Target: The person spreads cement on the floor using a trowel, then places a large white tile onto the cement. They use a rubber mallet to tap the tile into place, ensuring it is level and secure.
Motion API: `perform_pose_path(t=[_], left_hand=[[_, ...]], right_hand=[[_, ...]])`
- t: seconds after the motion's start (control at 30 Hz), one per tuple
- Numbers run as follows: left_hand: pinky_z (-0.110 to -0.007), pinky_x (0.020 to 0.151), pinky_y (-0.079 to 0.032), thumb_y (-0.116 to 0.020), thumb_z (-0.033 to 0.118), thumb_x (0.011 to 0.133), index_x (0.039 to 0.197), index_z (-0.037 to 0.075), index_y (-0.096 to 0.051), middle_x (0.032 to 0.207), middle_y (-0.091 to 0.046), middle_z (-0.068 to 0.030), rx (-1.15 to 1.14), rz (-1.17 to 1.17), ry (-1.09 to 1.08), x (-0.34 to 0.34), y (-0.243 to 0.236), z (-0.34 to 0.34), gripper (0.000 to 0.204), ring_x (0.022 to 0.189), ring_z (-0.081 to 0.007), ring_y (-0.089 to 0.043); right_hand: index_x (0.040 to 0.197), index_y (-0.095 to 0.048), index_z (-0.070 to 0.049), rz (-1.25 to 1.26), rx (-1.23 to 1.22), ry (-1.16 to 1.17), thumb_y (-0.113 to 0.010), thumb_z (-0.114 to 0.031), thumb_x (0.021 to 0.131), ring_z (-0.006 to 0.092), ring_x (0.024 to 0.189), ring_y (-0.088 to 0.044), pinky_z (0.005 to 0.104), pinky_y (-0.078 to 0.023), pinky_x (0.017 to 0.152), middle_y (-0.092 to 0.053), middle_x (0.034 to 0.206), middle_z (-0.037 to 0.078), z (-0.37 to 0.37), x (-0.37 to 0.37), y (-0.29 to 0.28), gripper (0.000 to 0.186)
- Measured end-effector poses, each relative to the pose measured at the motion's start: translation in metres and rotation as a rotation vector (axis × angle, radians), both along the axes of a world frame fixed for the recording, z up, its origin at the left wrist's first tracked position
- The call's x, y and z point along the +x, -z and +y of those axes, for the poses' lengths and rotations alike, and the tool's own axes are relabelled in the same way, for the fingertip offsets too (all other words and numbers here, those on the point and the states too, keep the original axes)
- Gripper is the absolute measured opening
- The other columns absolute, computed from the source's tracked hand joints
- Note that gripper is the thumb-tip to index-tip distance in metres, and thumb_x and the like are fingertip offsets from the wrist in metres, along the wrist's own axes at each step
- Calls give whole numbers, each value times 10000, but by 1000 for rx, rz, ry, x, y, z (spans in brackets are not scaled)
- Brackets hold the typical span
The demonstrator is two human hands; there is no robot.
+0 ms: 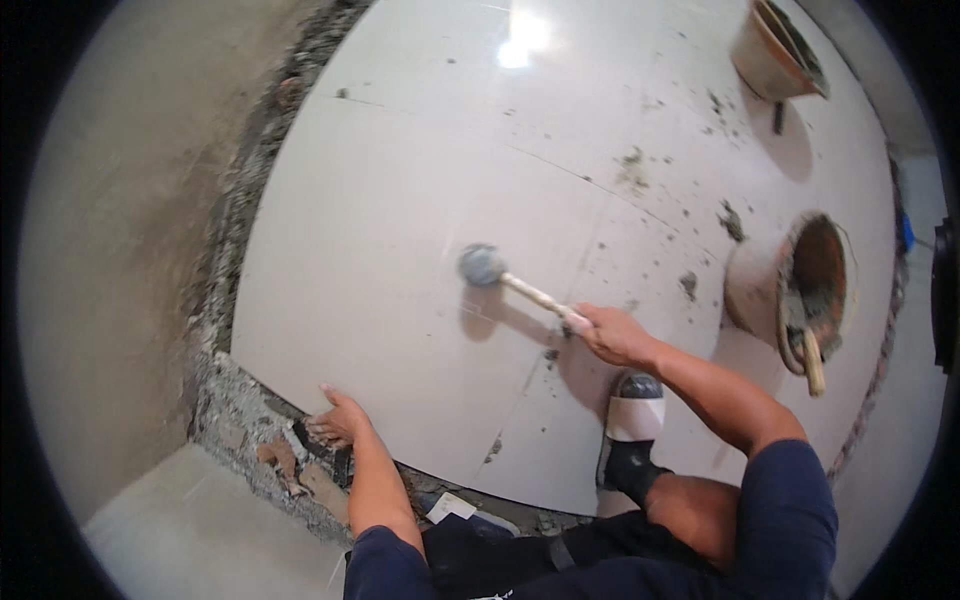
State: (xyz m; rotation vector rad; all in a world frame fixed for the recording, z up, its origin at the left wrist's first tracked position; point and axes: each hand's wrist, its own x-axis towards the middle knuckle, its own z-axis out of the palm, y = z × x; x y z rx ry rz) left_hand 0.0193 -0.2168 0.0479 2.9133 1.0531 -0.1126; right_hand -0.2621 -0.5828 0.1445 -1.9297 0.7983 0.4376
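Observation:
My right hand (612, 335) is closed round the pale handle of a rubber mallet (482, 265). Its dark grey round head is slightly blurred and appears just above a large glossy off-white floor tile (350, 250), with a shadow beneath it. At the tile's near left edge rests my left hand (342, 420), thumb apart and fingers stretched over the rim, holding nothing. Under that edge lies rough grey mortar (240, 430) with broken brownish pieces.
Two mortar-caked buckets, a near one (770, 285) and a far one (765, 55), stand on the tiles at the right. A wooden-handled tool (812, 362) sticks out of the near bucket. Mortar crumbs (732, 220) dot the tiles. A bare wall (130, 200) rises at the left; my slippered foot (635, 420) is near.

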Motion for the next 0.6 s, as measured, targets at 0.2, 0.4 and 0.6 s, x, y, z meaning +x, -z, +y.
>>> perform_pose_path(t=[0.2, 0.4, 0.6], left_hand=[[-571, 1046, -302, -415, 692, 895, 1370, -115, -371, 1331, -493, -294, -180, -91, 4, -2, 14, 36, 937, 1248, -436, -472], [-546, 1116, -202, -429, 665, 906, 1412, -101, -309, 1426, -402, -286, -285, -94, 29, -6, 14, 37, 926, 1345, -395, -377], [-582, 1137, -144, -389, 601, 942, 1486, -53, -183, 1555, -193, -250, -165, 30, 106, -8, 4, 29, 875, 1457, -376, -153]], right_hand=[[967, -543, -49, 127, -231, 34, -359, -450, 1007, 471, 818, -577, 510, -456, 708, -625, 825, 240, -18, -9, 13, 443], [933, -541, -27, 49, -276, 22, -355, -460, 1010, 481, 790, -571, 521, -444, 698, -606, 787, 256, -20, -6, 9, 477], [944, -530, -21, 133, -316, -20, -434, -382, 991, 462, 780, -581, 518, -447, 702, -600, 775, 249, -7, 18, -22, 377]])
